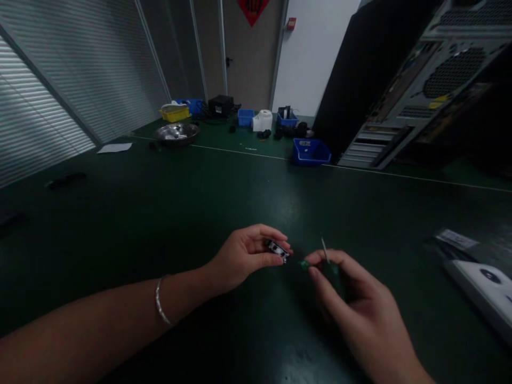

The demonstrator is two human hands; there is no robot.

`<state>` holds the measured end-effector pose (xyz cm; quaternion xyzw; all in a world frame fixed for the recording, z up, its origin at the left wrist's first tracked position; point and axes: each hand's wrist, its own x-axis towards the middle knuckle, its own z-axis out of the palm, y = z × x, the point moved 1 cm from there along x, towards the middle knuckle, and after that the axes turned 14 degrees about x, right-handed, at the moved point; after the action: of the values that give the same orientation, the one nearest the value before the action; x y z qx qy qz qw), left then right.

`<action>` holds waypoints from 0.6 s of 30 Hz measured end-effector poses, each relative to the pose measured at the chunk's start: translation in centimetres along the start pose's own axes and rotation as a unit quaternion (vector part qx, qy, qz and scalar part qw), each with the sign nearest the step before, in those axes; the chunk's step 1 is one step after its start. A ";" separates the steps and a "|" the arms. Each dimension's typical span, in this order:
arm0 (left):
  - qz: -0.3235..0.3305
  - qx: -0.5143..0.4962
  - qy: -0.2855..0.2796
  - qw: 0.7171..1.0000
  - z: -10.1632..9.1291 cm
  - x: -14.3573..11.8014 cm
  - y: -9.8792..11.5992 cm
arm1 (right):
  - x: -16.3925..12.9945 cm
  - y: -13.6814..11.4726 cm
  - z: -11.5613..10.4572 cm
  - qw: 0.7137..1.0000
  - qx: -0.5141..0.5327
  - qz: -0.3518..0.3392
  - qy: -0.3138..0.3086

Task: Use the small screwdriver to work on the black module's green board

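At the far left a bracelet point(162, 309) sits on the wrist of the left hand point(244, 256), which is raised a little above the green table point(160, 213). Its thumb and fingers are closed narrow on a small dark part point(277, 249), held by the ends so that the top face stays open to view. Just to the right, the right hand point(352, 304) pinches a screwdriver point(326, 258) with a green grip; the thin shaft points up and away, not touching the part. Probably this grip keeps the tool ready near the part. Further right, a white box point(486, 288) lies at the table edge.
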<state>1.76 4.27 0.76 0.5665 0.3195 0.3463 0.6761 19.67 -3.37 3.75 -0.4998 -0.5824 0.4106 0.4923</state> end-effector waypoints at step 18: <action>-0.017 0.065 -0.115 0.991 0.7 -0.8 0.0 | 1.0 0.3 -1.3 0.993 0.069 -0.036 -0.090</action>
<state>1.92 3.25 0.94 0.6398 0.2711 0.2459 0.6758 20.95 -2.36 3.87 -0.4039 -0.6122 0.4753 0.4859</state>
